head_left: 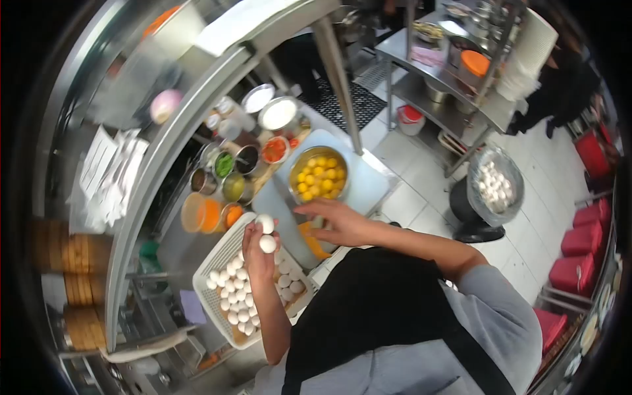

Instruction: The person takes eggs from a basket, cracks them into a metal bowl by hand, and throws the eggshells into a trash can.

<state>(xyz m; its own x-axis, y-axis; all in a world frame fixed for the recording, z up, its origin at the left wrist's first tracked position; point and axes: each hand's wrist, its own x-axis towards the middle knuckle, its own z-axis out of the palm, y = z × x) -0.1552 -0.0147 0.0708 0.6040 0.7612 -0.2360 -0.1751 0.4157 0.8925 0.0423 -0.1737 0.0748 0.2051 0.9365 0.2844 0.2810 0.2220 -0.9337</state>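
Two white eggs are held in my left hand, which is closed around them above a white basket. Many more white eggs lie in that basket. My right hand has its fingers apart and nothing in it, just below a metal bowl of cracked eggs with several yellow yolks. The bowl stands on a pale blue board. Something orange lies beneath my right hand.
Sauce and ingredient containers crowd the counter behind the basket. A curved metal shelf edge runs along the left. On the floor at the right stands a lined bin with eggshells. A person is at the upper right.
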